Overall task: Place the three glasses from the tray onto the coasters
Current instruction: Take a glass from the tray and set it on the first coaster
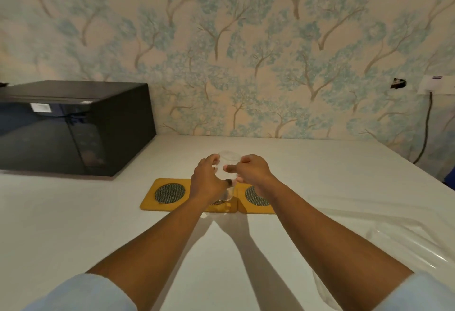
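Observation:
A clear glass (227, 165) stands upright over the middle coaster (222, 208), held between both hands. My left hand (209, 180) wraps its left side and my right hand (251, 171) pinches its right side near the rim. Three yellow coasters with dark mesh circles lie in a row on the white table: the left coaster (167, 195) is bare, the right coaster (256, 200) is partly hidden by my right forearm. Whether the glass base touches the middle coaster cannot be told. A clear tray (384, 234) lies at the right; no other glasses are visible.
A black microwave (73, 126) stands at the back left on the white table (98, 224). A wallpapered wall runs behind. A wall socket (437, 84) with a dark cable (426, 126) hangs at the far right.

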Demonstrator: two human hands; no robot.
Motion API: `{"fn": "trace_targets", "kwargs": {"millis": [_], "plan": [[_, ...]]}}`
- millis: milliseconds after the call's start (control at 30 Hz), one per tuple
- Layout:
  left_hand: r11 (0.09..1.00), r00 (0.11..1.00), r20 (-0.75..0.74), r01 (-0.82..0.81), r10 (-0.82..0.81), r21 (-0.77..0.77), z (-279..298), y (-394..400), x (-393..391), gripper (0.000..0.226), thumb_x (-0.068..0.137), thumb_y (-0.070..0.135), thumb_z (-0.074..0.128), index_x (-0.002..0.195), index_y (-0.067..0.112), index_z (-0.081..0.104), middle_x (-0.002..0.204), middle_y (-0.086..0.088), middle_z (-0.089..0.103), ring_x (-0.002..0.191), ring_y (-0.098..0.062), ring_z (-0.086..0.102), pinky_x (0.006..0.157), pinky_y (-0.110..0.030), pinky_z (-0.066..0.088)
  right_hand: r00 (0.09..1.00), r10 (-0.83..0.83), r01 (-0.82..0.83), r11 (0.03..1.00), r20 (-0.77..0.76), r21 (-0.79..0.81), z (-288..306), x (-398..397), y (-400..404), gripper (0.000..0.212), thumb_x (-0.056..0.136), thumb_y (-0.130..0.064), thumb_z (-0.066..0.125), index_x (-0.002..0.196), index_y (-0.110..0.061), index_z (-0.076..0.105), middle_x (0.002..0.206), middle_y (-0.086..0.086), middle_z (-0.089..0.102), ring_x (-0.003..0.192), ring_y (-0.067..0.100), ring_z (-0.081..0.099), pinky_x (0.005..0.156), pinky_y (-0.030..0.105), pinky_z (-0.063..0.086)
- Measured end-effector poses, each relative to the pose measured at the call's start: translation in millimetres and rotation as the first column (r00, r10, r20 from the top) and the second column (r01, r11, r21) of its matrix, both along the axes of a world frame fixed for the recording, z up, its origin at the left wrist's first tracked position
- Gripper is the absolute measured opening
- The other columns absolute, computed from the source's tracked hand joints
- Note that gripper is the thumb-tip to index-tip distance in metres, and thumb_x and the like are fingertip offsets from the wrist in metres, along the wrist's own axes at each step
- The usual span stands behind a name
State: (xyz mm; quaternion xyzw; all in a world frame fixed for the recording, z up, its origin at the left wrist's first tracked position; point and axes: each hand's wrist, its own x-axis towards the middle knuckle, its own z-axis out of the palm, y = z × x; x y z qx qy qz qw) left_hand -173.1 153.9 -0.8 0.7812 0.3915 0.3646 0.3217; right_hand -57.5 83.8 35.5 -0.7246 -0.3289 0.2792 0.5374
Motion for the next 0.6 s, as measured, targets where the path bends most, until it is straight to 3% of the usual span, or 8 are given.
{"fn": "trace_targets", "kwargs": {"millis": [133,267,400,600], "plan": [[0.999,0.999,0.012,-0.035,0.036,-0.030,-4.3,20.5,-21.3,0.082,0.060,0.026,0.092,0.132,0.025,0.052,0.129,0.004,0.058,0.113,-0.017,0.061,0.088,-0.037,0.055,0.997,0.075,-0.075,0.997,-0.005,-0.005,-2.6,-17.1,22.8,0.039,0.062,-0.026,0.086,0.093,-0.011,0.068,0.097,0.005,0.070,0.092,0.019,0.067,0.084,0.047,0.058],[0.995,0.996,0.028,-0.084,0.085,-0.052,-14.2,43.7,-42.9,0.081,0.062,0.021,0.092,0.133,0.024,0.051,0.131,0.004,0.058,0.113,-0.016,0.060,0.081,-0.023,0.049,0.992,0.123,-0.122,0.992,0.015,-0.033,-7.4,-36.8,49.4,0.043,0.061,-0.026,0.087,0.094,-0.009,0.065,0.101,0.007,0.068,0.095,0.023,0.066,0.086,0.048,0.057],[0.993,0.994,0.034,-0.107,0.108,-0.047,-18.6,59.4,-57.6,0.082,0.060,0.020,0.092,0.132,0.023,0.052,0.130,0.003,0.059,0.110,-0.014,0.059,0.080,-0.021,0.048,0.987,0.153,-0.152,0.988,0.053,-0.027,-11.1,-49.3,66.3,0.042,0.062,-0.025,0.087,0.094,-0.009,0.064,0.099,0.007,0.067,0.096,0.026,0.065,0.085,0.050,0.056],[0.980,0.981,0.012,-0.192,0.192,-0.050,-34.0,92.3,-75.3,0.083,0.062,0.018,0.091,0.134,0.023,0.050,0.132,0.003,0.057,0.108,-0.009,0.050,0.081,-0.016,0.040,0.975,0.190,-0.187,0.982,0.120,-0.036,-23.9,-71.0,98.7,0.050,0.065,-0.027,0.086,0.106,-0.012,0.062,0.100,0.002,0.064,0.094,0.022,0.062,0.076,0.033,0.052]]}}
